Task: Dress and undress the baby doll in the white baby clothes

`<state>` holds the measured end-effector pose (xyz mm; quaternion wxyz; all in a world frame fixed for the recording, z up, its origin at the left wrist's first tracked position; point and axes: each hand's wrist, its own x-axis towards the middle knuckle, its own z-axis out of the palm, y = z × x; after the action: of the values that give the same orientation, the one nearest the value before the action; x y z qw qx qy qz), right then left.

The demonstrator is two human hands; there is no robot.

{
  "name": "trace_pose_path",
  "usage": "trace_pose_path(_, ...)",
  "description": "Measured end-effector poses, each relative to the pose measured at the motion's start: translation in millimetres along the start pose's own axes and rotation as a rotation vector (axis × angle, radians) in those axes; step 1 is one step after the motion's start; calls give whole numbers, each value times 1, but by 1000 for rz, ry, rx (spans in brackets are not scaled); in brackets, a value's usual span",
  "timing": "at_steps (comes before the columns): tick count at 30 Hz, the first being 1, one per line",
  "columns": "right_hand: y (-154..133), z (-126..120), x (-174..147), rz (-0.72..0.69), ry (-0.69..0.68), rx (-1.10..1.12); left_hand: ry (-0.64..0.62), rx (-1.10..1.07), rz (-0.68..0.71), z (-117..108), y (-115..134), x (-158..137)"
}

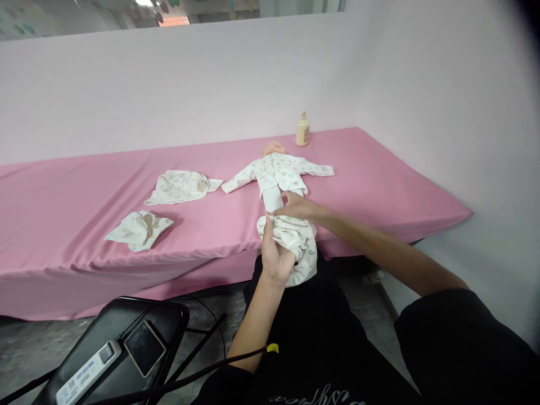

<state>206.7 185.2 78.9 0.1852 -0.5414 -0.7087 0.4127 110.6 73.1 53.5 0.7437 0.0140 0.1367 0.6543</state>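
The dressed doll [276, 171] lay on the pink-covered desk [379, 191], its white legs [272, 198] towards the person, probably for easy reach. The left hand [277, 260], partly closed, held the patterned garment [304, 267] just below them, seemingly keeping its cloth gathered. The right hand [297, 207] curved, half open, beside the legs; whether it gripped anything could not be told.

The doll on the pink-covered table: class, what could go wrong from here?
The cloth in the left hand hangs partly beyond the pink-covered table, so it might slip down if the grip loosens. The dressed doll lies with its legs toward the near edge, so a hard tug could perhaps drag it forward.
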Motion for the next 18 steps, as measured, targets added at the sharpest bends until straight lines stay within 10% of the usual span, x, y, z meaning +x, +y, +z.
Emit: trace_pose_path(18,0,-35,-52,-183,-291,-143,20,126,-15,-14,8,18)
